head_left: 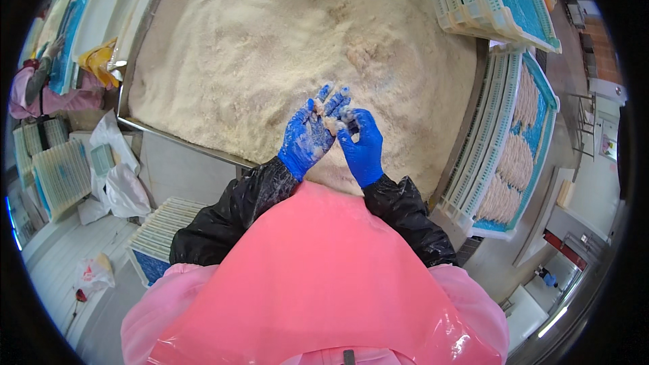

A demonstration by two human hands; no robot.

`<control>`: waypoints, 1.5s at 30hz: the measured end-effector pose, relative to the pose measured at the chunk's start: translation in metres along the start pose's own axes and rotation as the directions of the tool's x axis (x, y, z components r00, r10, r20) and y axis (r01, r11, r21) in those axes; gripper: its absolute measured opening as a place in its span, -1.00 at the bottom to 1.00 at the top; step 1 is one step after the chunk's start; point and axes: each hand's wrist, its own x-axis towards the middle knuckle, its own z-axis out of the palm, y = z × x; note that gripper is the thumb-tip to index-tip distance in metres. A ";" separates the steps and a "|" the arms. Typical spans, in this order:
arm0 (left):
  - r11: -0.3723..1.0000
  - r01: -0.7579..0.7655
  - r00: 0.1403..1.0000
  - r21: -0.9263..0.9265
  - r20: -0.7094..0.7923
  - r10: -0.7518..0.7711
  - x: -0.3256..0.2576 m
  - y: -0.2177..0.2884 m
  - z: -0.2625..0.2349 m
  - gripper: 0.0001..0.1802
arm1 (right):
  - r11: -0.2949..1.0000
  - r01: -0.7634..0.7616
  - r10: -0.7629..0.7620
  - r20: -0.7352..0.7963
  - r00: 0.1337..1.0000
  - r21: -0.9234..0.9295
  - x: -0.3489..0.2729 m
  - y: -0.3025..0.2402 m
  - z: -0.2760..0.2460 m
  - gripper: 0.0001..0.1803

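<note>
Both hands wear blue gloves dusted with pale crumbs and meet over a metal-edged table (pixel 182 136) heaped with cream-coloured crumbs (pixel 270 47). Between them is a small, pale pinkish, crumb-coated piece of food (pixel 330 124), its exact kind unclear. My left hand (pixel 306 136) is turned palm up, with the piece held along its thumb and fingers. From the right, my right hand (pixel 362 145) pinches the near end of the piece with thumb and fingertips. The gloves partly cover the piece.
Stacked plastic trays (pixel 480 142) line the table's right side, the top one holding rows of pale coated strips (pixel 515 162). Another tray stack (pixel 483 7) stands beyond. Crates (pixel 162 230) are at my lower left. Farther left, a person in pink (pixel 64 94) stands near a yellow cloth-like item (pixel 99 61).
</note>
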 end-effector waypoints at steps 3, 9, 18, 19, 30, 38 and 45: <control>0.994 -0.024 0.997 -0.110 0.064 0.031 -0.001 0.000 -0.013 -0.43 | 0.996 -0.025 0.034 0.102 0.994 -0.091 0.000 -0.015 0.002 -0.64; 0.992 -0.093 0.995 0.090 -0.016 0.095 0.000 -0.003 -0.004 -0.43 | 0.997 -0.076 0.077 -0.049 0.996 0.022 0.002 -0.017 0.008 -0.63; 0.976 -0.071 0.996 0.207 -0.031 0.079 0.002 -0.007 0.005 -0.42 | 0.991 0.052 -0.050 0.020 0.999 -0.126 0.007 0.001 0.015 -0.69; 0.994 -0.032 0.999 0.101 0.015 0.030 0.002 -0.003 0.003 -0.41 | 0.978 0.106 -0.109 -0.009 0.994 -0.182 0.010 0.004 0.015 -0.67; 0.653 -0.733 0.676 0.188 0.094 0.731 0.031 -0.044 0.009 -0.23 | 0.848 0.478 -0.323 0.492 0.808 -0.230 0.043 -0.020 0.035 -0.28; 0.996 -0.078 0.975 0.032 -0.204 0.083 0.006 0.058 -0.084 -0.64 | 0.892 0.046 -0.155 -0.208 0.966 -0.449 0.167 0.147 -0.032 -0.63; 0.996 -0.086 0.933 0.014 -0.351 0.085 -0.002 0.055 -0.059 -0.78 | 0.831 -0.468 0.458 0.106 0.882 0.302 0.164 0.097 -0.047 -0.70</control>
